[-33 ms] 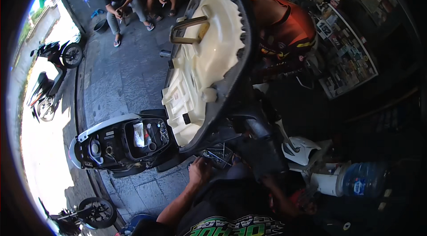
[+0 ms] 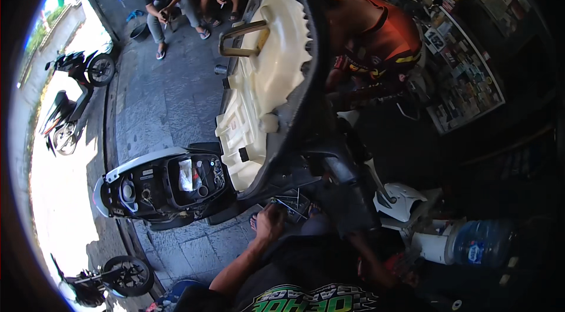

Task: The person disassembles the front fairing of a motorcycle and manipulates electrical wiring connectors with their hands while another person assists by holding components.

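A scooter seat (image 2: 276, 67) stands raised in front of me, its cream underside and metal loop facing left. To its lower left is the scooter's open storage bin (image 2: 188, 200), with small parts and a white packet inside. My left hand (image 2: 271, 222) is at the lower middle, fingers curled in and closed; whatever they hold is hidden. Just beyond it, several long metal tools (image 2: 299, 200) lie in a dark tray near the floor. My right hand (image 2: 355, 240) is in deep shadow below the scooter's dark front part, its fingers not discernible.
A person in an orange shirt (image 2: 382, 29) bends over at the right, beside a glass display case (image 2: 465, 70). Two people sit at the back left. A white body panel (image 2: 400, 200) and a large water bottle (image 2: 484, 243) are at the right. Parked motorbikes (image 2: 76, 88) stand left.
The view has shifted slightly, so the seat's top appears a little further left. My left hand has moved slightly to the right, its fingers still curled.
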Demonstrator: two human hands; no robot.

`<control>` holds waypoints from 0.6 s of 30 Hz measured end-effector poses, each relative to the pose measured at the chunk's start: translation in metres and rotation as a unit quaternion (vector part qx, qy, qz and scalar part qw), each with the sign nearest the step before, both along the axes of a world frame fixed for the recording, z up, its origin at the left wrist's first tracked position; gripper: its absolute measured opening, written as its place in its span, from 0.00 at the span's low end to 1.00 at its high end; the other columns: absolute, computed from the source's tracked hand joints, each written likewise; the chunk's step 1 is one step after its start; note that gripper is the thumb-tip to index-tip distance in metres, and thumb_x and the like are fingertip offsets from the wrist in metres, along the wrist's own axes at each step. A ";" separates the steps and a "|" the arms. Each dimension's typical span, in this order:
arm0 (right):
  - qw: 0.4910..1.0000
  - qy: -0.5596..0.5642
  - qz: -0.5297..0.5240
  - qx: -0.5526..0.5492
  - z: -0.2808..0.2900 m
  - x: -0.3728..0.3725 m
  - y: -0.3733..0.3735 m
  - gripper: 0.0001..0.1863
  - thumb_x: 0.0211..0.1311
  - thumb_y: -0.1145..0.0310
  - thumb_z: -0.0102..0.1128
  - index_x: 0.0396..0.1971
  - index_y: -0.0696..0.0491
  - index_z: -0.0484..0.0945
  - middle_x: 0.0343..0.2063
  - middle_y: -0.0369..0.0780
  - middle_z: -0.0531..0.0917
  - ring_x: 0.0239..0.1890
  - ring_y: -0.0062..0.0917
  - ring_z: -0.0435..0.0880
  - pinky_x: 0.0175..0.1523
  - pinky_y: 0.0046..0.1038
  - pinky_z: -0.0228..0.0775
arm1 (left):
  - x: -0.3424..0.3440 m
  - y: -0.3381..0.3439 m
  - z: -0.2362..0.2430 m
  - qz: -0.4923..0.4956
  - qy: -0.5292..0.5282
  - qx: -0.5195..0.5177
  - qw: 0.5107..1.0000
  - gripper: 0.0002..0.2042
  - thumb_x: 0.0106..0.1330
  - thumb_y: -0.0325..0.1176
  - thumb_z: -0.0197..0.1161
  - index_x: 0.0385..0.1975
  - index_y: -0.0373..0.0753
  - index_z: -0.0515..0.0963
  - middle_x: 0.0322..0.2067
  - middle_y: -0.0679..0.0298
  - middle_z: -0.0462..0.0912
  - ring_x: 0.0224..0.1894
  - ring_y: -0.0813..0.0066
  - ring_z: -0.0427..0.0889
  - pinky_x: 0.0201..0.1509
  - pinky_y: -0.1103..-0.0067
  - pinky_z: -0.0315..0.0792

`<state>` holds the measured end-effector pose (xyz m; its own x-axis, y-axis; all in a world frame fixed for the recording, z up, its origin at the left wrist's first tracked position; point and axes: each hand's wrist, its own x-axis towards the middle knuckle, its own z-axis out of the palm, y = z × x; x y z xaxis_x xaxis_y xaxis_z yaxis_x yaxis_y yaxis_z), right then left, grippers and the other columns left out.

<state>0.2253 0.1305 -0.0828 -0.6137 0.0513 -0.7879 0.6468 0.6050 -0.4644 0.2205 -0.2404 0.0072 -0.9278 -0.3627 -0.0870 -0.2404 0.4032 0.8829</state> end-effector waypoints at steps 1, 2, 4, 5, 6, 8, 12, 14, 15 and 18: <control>1.000 -0.004 0.019 -0.012 -0.004 -0.010 0.006 0.16 0.62 0.59 0.61 0.42 0.55 0.83 0.33 0.44 0.86 0.37 0.31 0.86 0.42 0.35 0.76 | -0.016 0.012 0.006 0.018 0.001 0.038 0.999 0.14 0.66 0.41 0.59 0.33 0.34 0.81 0.26 0.49 0.80 0.30 0.56 0.82 0.37 0.66 0.74; 0.999 -0.007 0.039 -0.020 -0.008 -0.020 0.014 0.15 0.62 0.59 0.60 0.41 0.55 0.83 0.33 0.44 0.86 0.37 0.31 0.86 0.42 0.35 0.76 | -0.035 0.023 0.016 0.053 -0.019 0.082 0.995 0.15 0.68 0.41 0.57 0.33 0.34 0.82 0.24 0.51 0.80 0.29 0.62 0.81 0.35 0.69 0.73; 0.995 -0.012 0.092 -0.031 -0.016 -0.040 0.032 0.15 0.62 0.59 0.60 0.39 0.55 0.83 0.32 0.44 0.86 0.36 0.31 0.86 0.41 0.35 0.76 | -0.067 0.039 0.027 0.123 -0.028 0.202 0.971 0.16 0.70 0.41 0.55 0.34 0.34 0.82 0.23 0.56 0.81 0.26 0.71 0.77 0.32 0.73 0.70; 0.993 -0.009 0.117 -0.032 -0.019 -0.048 0.046 0.14 0.62 0.59 0.60 0.38 0.55 0.83 0.32 0.44 0.86 0.36 0.31 0.85 0.41 0.34 0.76 | -0.082 0.046 0.023 0.150 -0.016 0.279 0.948 0.16 0.71 0.40 0.54 0.35 0.33 0.82 0.23 0.59 0.81 0.26 0.74 0.76 0.31 0.74 0.69; 0.990 -0.005 0.138 -0.033 -0.021 -0.055 0.061 0.14 0.62 0.59 0.60 0.38 0.55 0.83 0.32 0.44 0.86 0.35 0.31 0.85 0.41 0.34 0.76 | -0.093 0.052 0.021 0.174 0.000 0.355 0.919 0.16 0.71 0.40 0.53 0.35 0.33 0.82 0.23 0.61 0.81 0.25 0.77 0.74 0.31 0.76 0.68; 0.974 0.018 0.224 -0.017 -0.030 -0.069 0.100 0.14 0.62 0.59 0.60 0.36 0.55 0.83 0.31 0.44 0.86 0.35 0.31 0.85 0.40 0.34 0.76 | -0.110 0.066 0.030 0.225 0.006 0.314 0.922 0.17 0.71 0.41 0.53 0.36 0.32 0.82 0.27 0.62 0.83 0.29 0.75 0.77 0.34 0.77 0.70; 0.858 0.119 0.496 0.060 -0.032 -0.102 0.182 0.13 0.62 0.59 0.59 0.32 0.55 0.83 0.29 0.43 0.85 0.33 0.31 0.85 0.39 0.34 0.76 | -0.131 0.080 0.016 0.286 0.056 0.288 0.912 0.17 0.70 0.40 0.53 0.43 0.31 0.81 0.36 0.57 0.84 0.35 0.73 0.80 0.40 0.77 0.73; 0.760 0.167 0.619 0.107 -0.022 -0.123 0.198 0.14 0.62 0.59 0.59 0.31 0.55 0.83 0.29 0.43 0.85 0.33 0.31 0.85 0.39 0.34 0.76 | -0.132 0.071 -0.001 0.290 0.043 0.311 0.904 0.17 0.70 0.39 0.54 0.47 0.31 0.79 0.41 0.56 0.83 0.39 0.71 0.81 0.42 0.77 0.74; 0.722 0.183 0.655 0.130 -0.018 -0.134 0.204 0.14 0.62 0.59 0.59 0.30 0.55 0.83 0.28 0.43 0.85 0.32 0.31 0.85 0.38 0.34 0.76 | -0.135 0.067 -0.012 0.280 0.022 0.336 0.899 0.18 0.70 0.39 0.55 0.49 0.31 0.78 0.43 0.55 0.83 0.40 0.71 0.81 0.43 0.77 0.74; 0.850 0.143 0.502 0.064 -0.062 -0.166 0.263 0.12 0.52 0.62 0.67 0.33 0.53 0.82 0.31 0.43 0.85 0.34 0.35 0.85 0.39 0.37 0.76 | -0.157 0.070 -0.032 0.189 0.020 0.350 0.917 0.18 0.68 0.37 0.57 0.53 0.32 0.76 0.48 0.55 0.81 0.43 0.71 0.80 0.44 0.78 0.74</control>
<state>0.0589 0.3938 -0.1444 -0.5641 -0.5387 -0.6257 -0.3553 0.8424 -0.4051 0.0632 -0.1703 -0.0245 -0.7543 -0.5277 -0.3905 -0.2081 -0.3720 0.9046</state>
